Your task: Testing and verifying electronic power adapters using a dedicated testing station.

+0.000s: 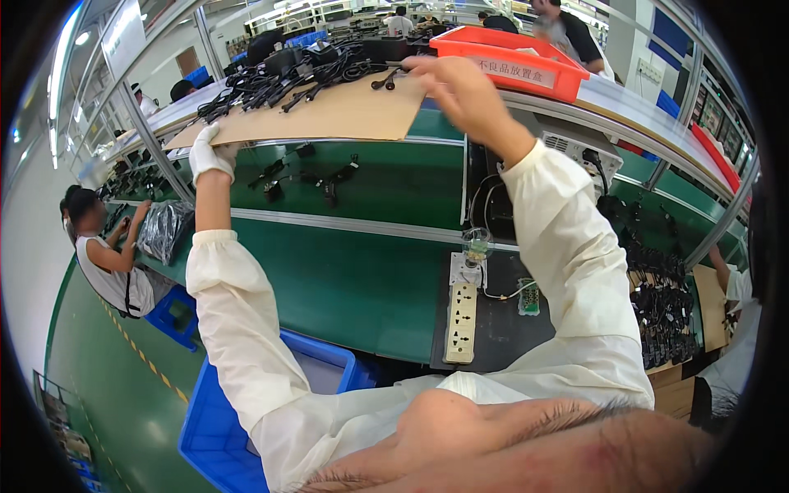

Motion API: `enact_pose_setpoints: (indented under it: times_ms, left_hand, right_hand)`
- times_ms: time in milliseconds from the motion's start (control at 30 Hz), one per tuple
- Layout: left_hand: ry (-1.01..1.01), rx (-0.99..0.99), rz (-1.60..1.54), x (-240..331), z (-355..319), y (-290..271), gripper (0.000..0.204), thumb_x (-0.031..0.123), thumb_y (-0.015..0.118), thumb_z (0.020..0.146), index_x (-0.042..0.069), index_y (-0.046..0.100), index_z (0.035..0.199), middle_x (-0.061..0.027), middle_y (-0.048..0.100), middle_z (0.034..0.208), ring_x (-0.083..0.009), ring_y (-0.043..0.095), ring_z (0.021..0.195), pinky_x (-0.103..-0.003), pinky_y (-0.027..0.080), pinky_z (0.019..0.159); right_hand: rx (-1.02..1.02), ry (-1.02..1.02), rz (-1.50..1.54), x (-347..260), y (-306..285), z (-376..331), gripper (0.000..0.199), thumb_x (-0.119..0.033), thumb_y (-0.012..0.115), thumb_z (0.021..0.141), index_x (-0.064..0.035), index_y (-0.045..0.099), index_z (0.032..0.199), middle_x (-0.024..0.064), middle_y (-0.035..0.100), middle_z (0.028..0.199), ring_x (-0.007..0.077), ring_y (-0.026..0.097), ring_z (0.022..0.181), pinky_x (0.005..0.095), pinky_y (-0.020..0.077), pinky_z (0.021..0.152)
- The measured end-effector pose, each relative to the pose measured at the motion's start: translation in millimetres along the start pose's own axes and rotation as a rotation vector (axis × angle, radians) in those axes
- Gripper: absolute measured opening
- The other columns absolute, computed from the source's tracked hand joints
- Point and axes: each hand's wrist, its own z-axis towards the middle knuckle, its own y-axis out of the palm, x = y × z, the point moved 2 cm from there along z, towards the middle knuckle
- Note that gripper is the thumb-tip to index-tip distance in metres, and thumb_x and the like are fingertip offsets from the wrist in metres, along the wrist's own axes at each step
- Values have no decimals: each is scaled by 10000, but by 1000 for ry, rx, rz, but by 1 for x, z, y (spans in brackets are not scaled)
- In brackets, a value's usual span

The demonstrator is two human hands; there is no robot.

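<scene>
A sheet of brown cardboard point(329, 112) lies tilted on the upper shelf, its near edge jutting out over the bench. My left hand point(211, 154), in a white glove, grips that edge at its left corner, the thumb on top. Black cables with plugs and adapters point(288, 76) are heaped along the sheet's far side. At the sheet's right end my bare right hand point(470, 100) is raised with fingers stretched out, slightly blurred. Its fingertips are close to a black cable end point(388, 80); whether they touch it is unclear.
A red plastic bin point(514, 66) stands right of the cardboard. Below are a green bench point(353, 275), a power strip point(463, 324) and a small circuit board point(528, 297). A blue crate point(218, 419) sits at lower left. A seated person point(115, 259) works at far left; more cables point(662, 312) hang at right.
</scene>
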Motion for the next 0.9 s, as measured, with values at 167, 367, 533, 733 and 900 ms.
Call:
enact_pose_setpoints:
  times_ms: [167,367,533,733,900]
  left_hand:
    - [1,20,-38,24,-4,-15,246,81,614,889,1,573,1118,-158,634,1147,-316,646,1060,-507,571,892]
    - [36,-46,-41,52,-15,-45,345,188,640,925,6,555,1206,-165,628,1213,-312,635,1122,-518,564,892]
    - [43,-36,-100,51,-49,2,411,376,603,970,13,560,1156,-162,667,1147,-328,691,987,-448,604,820]
    - [51,-20,-117,53,-37,-18,705,650,502,934,79,499,1348,-167,561,1350,-347,553,1239,-517,464,1016]
    - [27,-108,-278,51,-30,-31,556,594,445,984,120,570,1246,-96,613,1263,-326,547,1222,-498,410,1057]
  right_hand:
    - [-26,155,-161,61,-7,-13,294,-204,548,990,-42,627,1222,137,690,1076,318,639,1021,377,489,906]
    - [-189,844,176,13,1,-14,425,-412,526,1009,-17,631,1126,125,684,1053,267,655,1008,414,524,883]
    - [-171,1492,1390,41,41,-15,516,-530,513,991,-26,604,1056,83,668,977,194,667,895,434,574,825]
    - [-166,1311,1043,44,64,24,394,-406,544,991,-22,595,1064,88,660,934,189,678,826,430,595,805]
    - [-91,1323,1004,33,68,33,284,-279,545,978,-11,598,1053,96,660,902,215,683,805,426,603,809]
